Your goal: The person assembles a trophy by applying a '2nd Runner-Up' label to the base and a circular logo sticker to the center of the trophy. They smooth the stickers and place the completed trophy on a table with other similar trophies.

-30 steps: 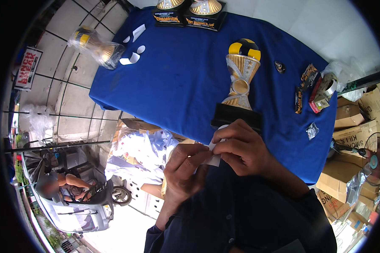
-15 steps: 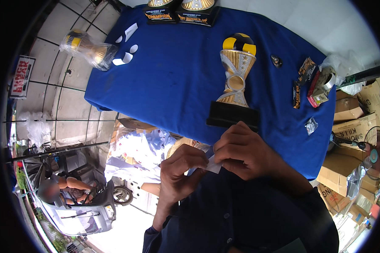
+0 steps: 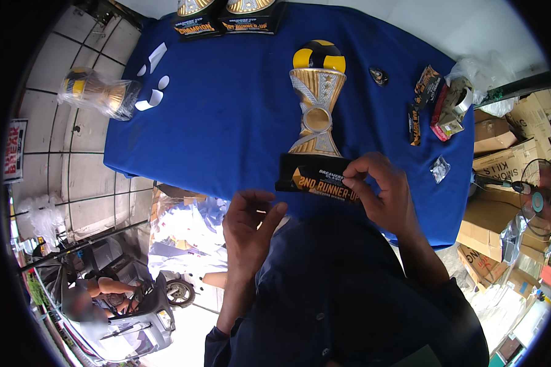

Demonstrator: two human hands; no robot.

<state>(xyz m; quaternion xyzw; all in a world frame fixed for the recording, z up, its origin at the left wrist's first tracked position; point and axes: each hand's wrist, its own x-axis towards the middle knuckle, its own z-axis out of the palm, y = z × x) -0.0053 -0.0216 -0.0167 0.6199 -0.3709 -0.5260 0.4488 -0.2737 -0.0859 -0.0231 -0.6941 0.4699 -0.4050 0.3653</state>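
Trophy (image 3: 317, 110) was at twelve o'clock on the tabletop (image 3: 226, 122). Against its base (image 3: 286, 169), the right hand (image 3: 382, 189) appeared to pinch the dark label's (image 3: 318, 181) three-o'clock edge; the left hand (image 3: 249, 227) hung loosely spread at eight o'clock. Label-fitting seemed in hand, calling next for alignment and firm pressing.

The trophy (image 3: 317, 120) is gold and silver, its ball (image 3: 319, 57) black and yellow, the label (image 3: 320, 181) black and orange.
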